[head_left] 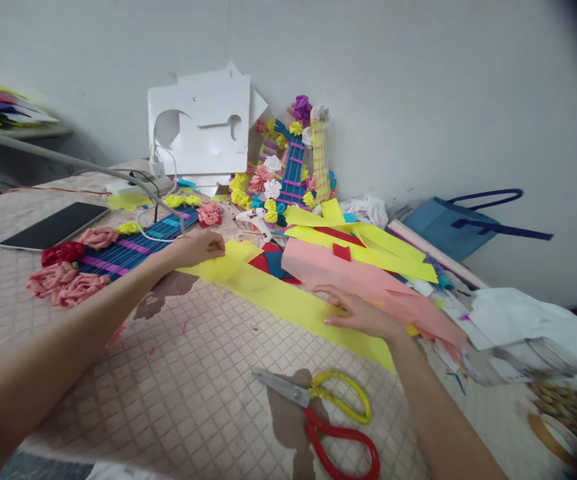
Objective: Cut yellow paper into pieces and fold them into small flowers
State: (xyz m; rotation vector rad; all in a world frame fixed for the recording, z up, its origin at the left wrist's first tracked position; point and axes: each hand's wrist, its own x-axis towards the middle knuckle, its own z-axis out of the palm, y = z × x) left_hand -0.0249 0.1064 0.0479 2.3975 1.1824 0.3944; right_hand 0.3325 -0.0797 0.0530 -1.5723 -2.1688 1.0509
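Observation:
A long yellow paper strip (278,300) lies slantwise across the quilted tablecloth. At its far left end my left hand (201,247) is closed, fingers curled by the yellow paper; what they grip is too small to make out. My right hand (351,312) rests over the strip's right half with its fingers apart, holding nothing. Scissors (303,399) with one yellow and one red handle lie part open nearer to me. A blue paper guitar shape (133,247) with purple bands and crepe flowers lies beyond my left forearm. A white glue gun (258,220) lies behind the strip.
Yellow sheets (383,250) and pink sheets (368,280) are piled at the right. Decorated guitars (293,167) and a white cut-out board (203,127) lean on the wall. A black tablet (58,225) lies left; a blue bag (448,227) and a tape roll (555,440) are at right.

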